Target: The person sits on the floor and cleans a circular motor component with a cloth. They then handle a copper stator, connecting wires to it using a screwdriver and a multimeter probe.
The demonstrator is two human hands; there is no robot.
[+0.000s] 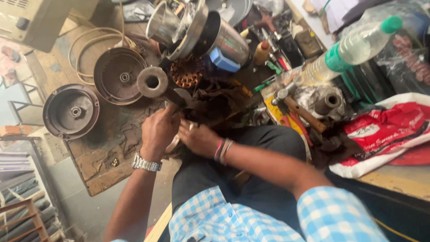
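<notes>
Two hands work at a dismantled electric motor on a cluttered table.

The left hand (157, 131) grasps the dark motor body (204, 101) below its copper windings (186, 74); the right hand (199, 139) presses beside it, its grip hidden. Dismantling seems midway; the next move likely needs a steady hold. A hammer (298, 109) lies near.

Motor stator (188, 74): 1 unit, dark housing with exposed copper windings, lying tilted just beside the grey metal pipe (154, 83). Pipe: 1 short thick tube, open end facing up, leaning against the stator.
</notes>
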